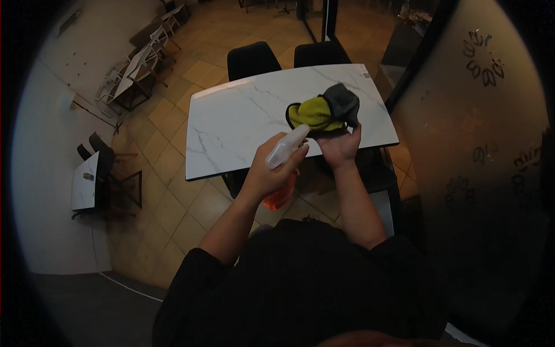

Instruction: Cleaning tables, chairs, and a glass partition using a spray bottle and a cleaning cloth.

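Observation:
My left hand point(274, 167) grips a spray bottle point(279, 197) by its neck; the bottle has a white trigger head and holds red-orange liquid. The nozzle points at a folded yellow-green and grey cloth point(314, 113) with dark edging. Under the near side of that cloth, my right hand point(340, 145) supports it with the palm turned up, the fingers partly hidden by the fabric. Both hands are over the near edge of a white marble-patterned table point(234, 126), the cloth above its right half.
Two black chairs point(253, 60) stand at the table's far side, and dark seats show below its near edge. A frosted glass panel point(468, 130) rises on the right. Farther left are a small table point(86, 191) bearing a small container, and a row of tables with chairs.

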A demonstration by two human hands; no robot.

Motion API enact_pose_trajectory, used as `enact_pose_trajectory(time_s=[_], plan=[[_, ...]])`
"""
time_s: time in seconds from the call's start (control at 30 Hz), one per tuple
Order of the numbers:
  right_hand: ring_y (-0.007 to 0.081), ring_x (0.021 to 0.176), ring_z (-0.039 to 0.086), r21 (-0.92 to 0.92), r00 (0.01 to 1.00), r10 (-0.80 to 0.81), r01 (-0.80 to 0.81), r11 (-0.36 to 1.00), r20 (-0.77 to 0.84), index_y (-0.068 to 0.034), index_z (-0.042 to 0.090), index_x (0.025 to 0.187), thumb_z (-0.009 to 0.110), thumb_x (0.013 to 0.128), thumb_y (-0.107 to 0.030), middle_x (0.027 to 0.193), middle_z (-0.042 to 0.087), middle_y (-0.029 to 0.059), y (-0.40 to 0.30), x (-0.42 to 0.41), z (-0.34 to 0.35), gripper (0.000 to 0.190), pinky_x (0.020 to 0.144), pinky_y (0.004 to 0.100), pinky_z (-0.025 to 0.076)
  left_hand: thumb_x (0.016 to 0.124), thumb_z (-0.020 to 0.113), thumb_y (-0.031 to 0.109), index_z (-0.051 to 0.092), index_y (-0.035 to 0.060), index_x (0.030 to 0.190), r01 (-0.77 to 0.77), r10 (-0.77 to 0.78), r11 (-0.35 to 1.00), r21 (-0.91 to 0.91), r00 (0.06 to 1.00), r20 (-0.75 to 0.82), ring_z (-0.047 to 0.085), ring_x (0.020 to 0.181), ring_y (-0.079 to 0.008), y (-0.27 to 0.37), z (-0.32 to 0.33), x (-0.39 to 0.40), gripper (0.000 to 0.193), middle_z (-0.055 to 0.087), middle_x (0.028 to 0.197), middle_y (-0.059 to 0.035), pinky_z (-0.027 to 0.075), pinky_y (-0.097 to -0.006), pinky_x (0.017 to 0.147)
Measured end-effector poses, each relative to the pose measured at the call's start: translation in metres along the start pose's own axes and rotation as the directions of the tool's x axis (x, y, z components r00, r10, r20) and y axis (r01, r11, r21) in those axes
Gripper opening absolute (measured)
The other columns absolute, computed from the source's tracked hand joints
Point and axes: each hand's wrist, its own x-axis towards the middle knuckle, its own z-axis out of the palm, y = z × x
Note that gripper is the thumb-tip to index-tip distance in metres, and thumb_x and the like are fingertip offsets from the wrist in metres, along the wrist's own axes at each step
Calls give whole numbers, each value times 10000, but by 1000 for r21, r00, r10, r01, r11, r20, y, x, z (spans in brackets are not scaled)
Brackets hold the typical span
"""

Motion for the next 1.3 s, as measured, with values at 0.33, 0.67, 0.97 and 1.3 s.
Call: enact_pose_trajectory(time_s=[0.33,0.67,0.97,1.3], plan=[[359,1468,309,-60,999,28,-26,998,31,-75,321,1541,412,924,-534,1580,342,154,7,15,-3,774,1204,582,202,946,710,231,652,5,973,-73,88,979,191,993,-73,614,669,-125,-25,-1,12,234,616,801,-54,499,-274,596],[353,1416,398,-164,1000,21,-20,986,6,-80,406,1501,400,940,-548,1535,417,154,8,18,-14,731,1180,560,280,940,713,192,636,-11,963,-144,145,986,88,989,3,603,624,-124,-36,-24,47,219,594,770,-63,486,-271,558],[322,1420,395,-221,981,-103,65,973,-164,-88,415,1497,409,965,-547,1536,422,138,46,-39,-37,702,1206,499,259,929,709,154,638,-9,938,-150,134,987,64,968,214,585,634,-175,-76,-53,35,178,571,747,-78,458,-316,600],[327,1408,411,-237,897,-249,169,957,-365,-87,400,1504,377,975,-589,1520,436,139,61,-73,-51,729,1189,516,281,924,722,217,640,-10,974,-4,5,1000,-4,924,383,602,728,-239,-101,-65,31,246,593,815,-116,474,-342,677]])
